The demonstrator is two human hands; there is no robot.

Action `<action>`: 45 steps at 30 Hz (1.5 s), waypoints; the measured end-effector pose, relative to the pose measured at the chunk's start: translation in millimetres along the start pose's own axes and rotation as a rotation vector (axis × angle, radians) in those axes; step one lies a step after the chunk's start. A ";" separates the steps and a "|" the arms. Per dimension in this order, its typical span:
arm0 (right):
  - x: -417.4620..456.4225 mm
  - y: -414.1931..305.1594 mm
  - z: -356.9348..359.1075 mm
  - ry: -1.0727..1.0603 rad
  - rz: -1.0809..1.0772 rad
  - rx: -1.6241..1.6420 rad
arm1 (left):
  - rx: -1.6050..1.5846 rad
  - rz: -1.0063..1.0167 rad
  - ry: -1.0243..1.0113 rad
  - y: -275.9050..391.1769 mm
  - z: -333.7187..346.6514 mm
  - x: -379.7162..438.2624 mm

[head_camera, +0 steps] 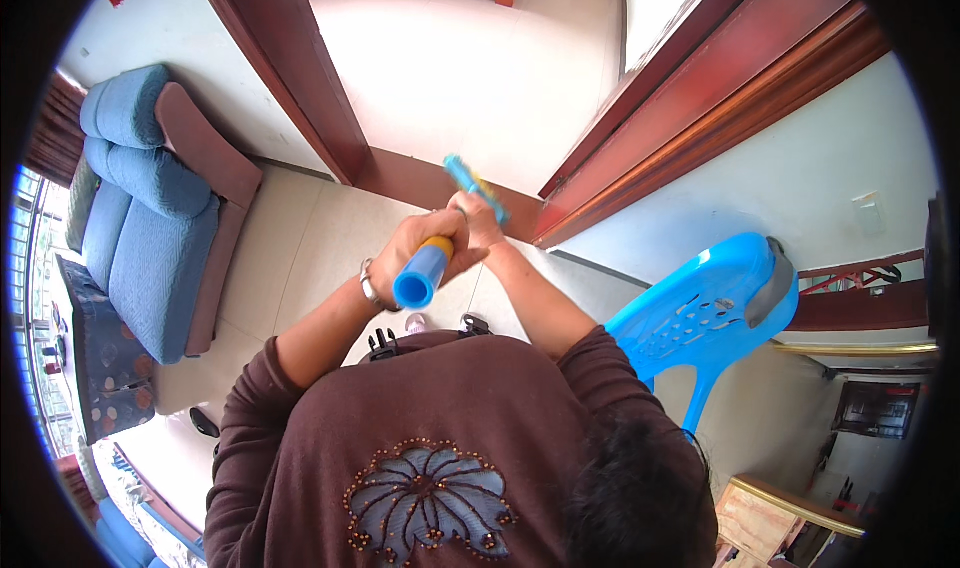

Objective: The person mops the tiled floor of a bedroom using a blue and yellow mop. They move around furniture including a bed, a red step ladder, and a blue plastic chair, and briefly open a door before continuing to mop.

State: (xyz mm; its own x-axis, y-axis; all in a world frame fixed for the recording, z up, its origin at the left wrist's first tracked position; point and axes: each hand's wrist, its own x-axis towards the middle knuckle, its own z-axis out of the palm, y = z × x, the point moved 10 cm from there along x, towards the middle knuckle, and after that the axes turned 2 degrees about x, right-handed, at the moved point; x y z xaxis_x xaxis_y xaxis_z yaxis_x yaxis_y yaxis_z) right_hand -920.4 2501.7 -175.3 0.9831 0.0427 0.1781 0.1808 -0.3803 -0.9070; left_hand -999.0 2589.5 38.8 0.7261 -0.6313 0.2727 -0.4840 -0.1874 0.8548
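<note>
A long-handled floor-cleaning tool, a broom or mop, points away from me, with the open end of its blue tube handle [421, 279] towards my face. My left hand [424, 245], with a bracelet at the wrist, is closed around the handle just beyond a yellow band. Lower on the pole, my right hand [478, 219] holds it too, partly behind the left. Beyond the hands shows the teal and yellow head [465, 174], blurred, over the doorway's brown threshold [420, 178]. My shoes show just beyond the hem of my brown top.
A blue plastic chair [705, 290] with a grey strap stands close on my right, by the wall. The door frame [337, 132] and red-brown door [675, 110] flank the doorway. A blue-covered sofa [161, 260] and a cloth-covered table [112, 365] are at the left.
</note>
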 end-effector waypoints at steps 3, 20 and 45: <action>-8.4 -39.5 -13.0 0.083 -0.233 -0.230 | -0.090 0.034 0.057 -67.6 18.7 -5.1; -12.4 -97.4 66.1 -0.372 -0.096 0.217 | -0.113 0.034 0.041 24.9 -48.9 -16.5; 242.8 108.6 -98.0 0.019 -0.096 -0.438 | -0.170 0.223 -0.061 -150.9 -26.6 232.1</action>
State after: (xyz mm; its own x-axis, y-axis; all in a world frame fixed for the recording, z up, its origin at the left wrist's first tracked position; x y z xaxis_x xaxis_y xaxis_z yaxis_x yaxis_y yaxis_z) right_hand -664.9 2380.2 -193.2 0.9610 0.0812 0.2642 0.2376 -0.7309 -0.6398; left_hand -744.4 2491.3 -15.1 0.5775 -0.6879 0.4396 -0.5358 0.0868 0.8398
